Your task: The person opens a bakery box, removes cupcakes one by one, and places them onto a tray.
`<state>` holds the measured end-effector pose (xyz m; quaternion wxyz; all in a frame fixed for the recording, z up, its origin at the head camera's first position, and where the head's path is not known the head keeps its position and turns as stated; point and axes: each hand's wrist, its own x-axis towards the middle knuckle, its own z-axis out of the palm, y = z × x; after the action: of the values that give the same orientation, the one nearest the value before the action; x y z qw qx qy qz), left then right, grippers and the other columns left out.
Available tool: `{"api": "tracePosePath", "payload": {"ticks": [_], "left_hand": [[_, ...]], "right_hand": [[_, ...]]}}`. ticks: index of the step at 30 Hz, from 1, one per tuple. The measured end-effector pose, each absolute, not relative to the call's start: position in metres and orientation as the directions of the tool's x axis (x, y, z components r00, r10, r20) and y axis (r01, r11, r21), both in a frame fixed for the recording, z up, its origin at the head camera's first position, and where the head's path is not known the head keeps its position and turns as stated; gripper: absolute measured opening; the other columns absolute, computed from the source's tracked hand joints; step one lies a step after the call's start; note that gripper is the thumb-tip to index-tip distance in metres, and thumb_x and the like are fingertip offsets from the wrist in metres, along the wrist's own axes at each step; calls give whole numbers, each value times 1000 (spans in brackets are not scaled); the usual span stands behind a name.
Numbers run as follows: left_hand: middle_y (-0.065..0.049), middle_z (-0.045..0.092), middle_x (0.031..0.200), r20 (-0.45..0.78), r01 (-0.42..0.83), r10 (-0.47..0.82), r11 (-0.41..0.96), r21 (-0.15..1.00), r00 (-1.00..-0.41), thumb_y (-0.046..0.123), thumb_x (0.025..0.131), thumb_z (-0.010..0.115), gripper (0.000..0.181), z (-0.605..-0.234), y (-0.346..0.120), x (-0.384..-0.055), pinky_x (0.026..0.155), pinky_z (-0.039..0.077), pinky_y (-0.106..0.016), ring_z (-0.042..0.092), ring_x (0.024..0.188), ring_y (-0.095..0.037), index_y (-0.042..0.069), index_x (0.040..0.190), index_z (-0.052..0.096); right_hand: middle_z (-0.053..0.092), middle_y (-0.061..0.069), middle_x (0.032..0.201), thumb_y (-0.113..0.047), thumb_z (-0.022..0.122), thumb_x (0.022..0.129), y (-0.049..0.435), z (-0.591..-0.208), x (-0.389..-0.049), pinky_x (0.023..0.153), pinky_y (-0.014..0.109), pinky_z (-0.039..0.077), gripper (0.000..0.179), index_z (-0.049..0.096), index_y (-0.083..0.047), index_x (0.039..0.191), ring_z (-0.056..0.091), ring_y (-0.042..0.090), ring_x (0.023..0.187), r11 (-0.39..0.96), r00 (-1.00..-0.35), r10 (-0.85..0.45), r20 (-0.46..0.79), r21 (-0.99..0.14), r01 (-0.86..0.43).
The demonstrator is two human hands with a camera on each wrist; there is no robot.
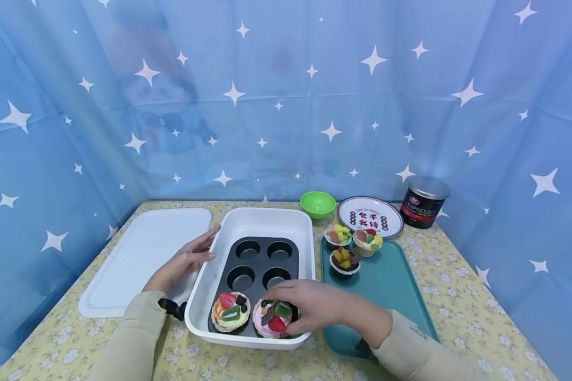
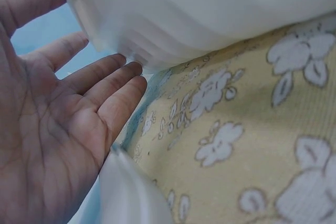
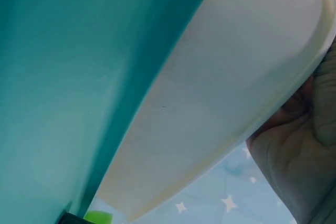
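The right hand (image 1: 314, 309) curls around a pink cupcake (image 1: 272, 318) in the muffin tin (image 1: 257, 264). The left hand (image 1: 186, 260), fingers spread, rests against the white tub (image 1: 262, 219). Three cupcakes (image 1: 351, 246) crowd the teal tray (image 1: 391, 280) beside it on the desk (image 1: 457, 275).

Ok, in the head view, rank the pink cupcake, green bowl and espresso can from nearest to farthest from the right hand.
1. Pink cupcake, under the right hand, front of the muffin tin.
2. Green bowl, behind the white tub.
3. Espresso can, far right corner.
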<state>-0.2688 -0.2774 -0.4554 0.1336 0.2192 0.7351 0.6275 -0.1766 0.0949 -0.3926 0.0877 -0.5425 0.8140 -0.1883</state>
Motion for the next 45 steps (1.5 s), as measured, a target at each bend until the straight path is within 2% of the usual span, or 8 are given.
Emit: {"api": "tracePosePath", "payload": {"ticks": [3, 7, 20, 29, 32, 36, 39, 45], "left_hand": [[-19, 23, 164, 80, 162, 485, 129, 978, -871, 14, 101, 57, 76, -455, -278, -269, 80, 48, -24, 53, 122, -15, 20, 163, 16], [-15, 26, 163, 67, 146, 468, 136, 980, -881, 17, 100, 59, 76, -455, -277, -269, 79, 48, -22, 56, 112, -1, 24, 163, 18], [-22, 25, 162, 93, 172, 480, 123, 977, -872, 15, 99, 59, 76, -457, -278, -272, 51, 37, -27, 56, 115, -17, 19, 163, 18], [-17, 27, 163, 62, 144, 471, 139, 980, -880, 17, 100, 59, 75, -455, -276, -268, 64, 44, -23, 58, 111, -14, 23, 163, 19], [-20, 27, 162, 64, 146, 477, 136, 980, -877, 17, 100, 58, 75, -453, -277, -268, 52, 39, -25, 55, 73, -20, 22, 163, 18], [-18, 22, 164, 51, 138, 487, 144, 980, -872, 17, 101, 57, 75, -453, -277, -269, 76, 50, -26, 62, 103, -26, 24, 164, 16], [-11, 19, 166, 11, 102, 482, 163, 981, -876, 20, 101, 59, 76, -454, -277, -270, 109, 39, -44, 28, 148, -34, 31, 163, 17], [-8, 18, 167, -32, 76, 459, 215, 974, -888, 23, 99, 61, 76, -449, -277, -268, 116, 16, -64, 20, 151, -37, 36, 162, 19]], "right_hand": [[54, -1, 144, -28, 78, 89, 95, -392, -177, 101, 26, 46, 61, 53, -19, 144, 52, 9, 128, 328, -386, -920, 74, -398, -857], [52, -1, 146, -28, 77, 90, 97, -390, -178, 101, 25, 46, 62, 51, -20, 146, 52, 8, 128, 297, -369, -924, 96, -427, -854], [58, 2, 141, -41, 78, 88, 128, -367, -190, 100, 33, 49, 64, 55, -15, 143, 56, 18, 128, 302, -437, -863, 253, -434, -849], [62, -4, 134, -45, 81, 84, 155, -360, -200, 91, 38, 54, 68, 57, -17, 141, 62, 10, 115, 376, -515, -801, 305, -413, -830], [62, -6, 134, -48, 80, 84, 165, -357, -202, 92, 40, 54, 68, 57, -18, 141, 61, 9, 116, 434, -567, -775, 280, -416, -799], [61, -6, 135, -53, 79, 82, 178, -352, -202, 91, 43, 54, 69, 59, -22, 140, 59, 10, 118, 514, -641, -725, 254, -421, -748], [62, -6, 132, -54, 79, 82, 189, -351, -203, 86, 42, 54, 68, 59, -24, 140, 60, 12, 111, 549, -680, -691, 247, -433, -715], [66, -9, 123, -52, 81, 81, 215, -352, -211, 77, 35, 57, 66, 62, -24, 137, 65, 15, 99, 548, -695, -650, 308, -443, -709]]}}
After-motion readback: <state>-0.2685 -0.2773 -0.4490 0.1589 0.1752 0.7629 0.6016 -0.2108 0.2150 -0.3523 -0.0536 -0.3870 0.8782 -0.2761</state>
